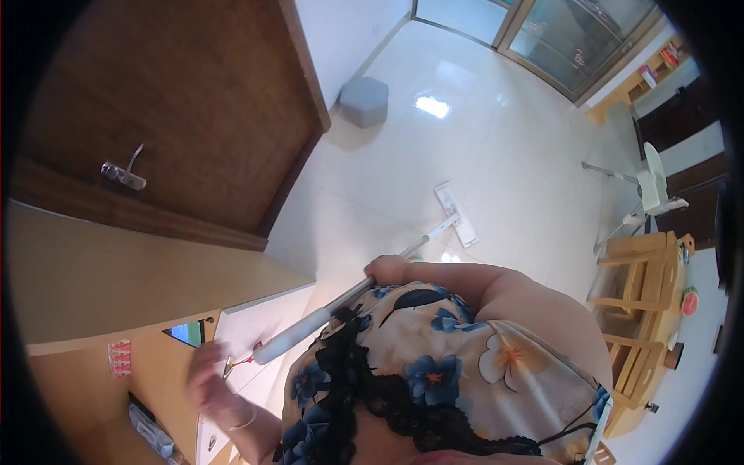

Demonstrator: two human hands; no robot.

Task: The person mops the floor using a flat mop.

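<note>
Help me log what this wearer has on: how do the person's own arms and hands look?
The right arm has no sleeve; the garment is cream with blue flowers and black lace. The left hand, blurred, and right hand wear no gloves. A thin, pale bracelet circles the left wrist.

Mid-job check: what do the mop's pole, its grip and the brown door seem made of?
Mop pole: likely metal, silvery with a bright sheen.
Grip: pale, smooth, matte; foam or plastic, unclear which.
Door: probably wood or veneer, dark brown and streaked like grain.
</note>
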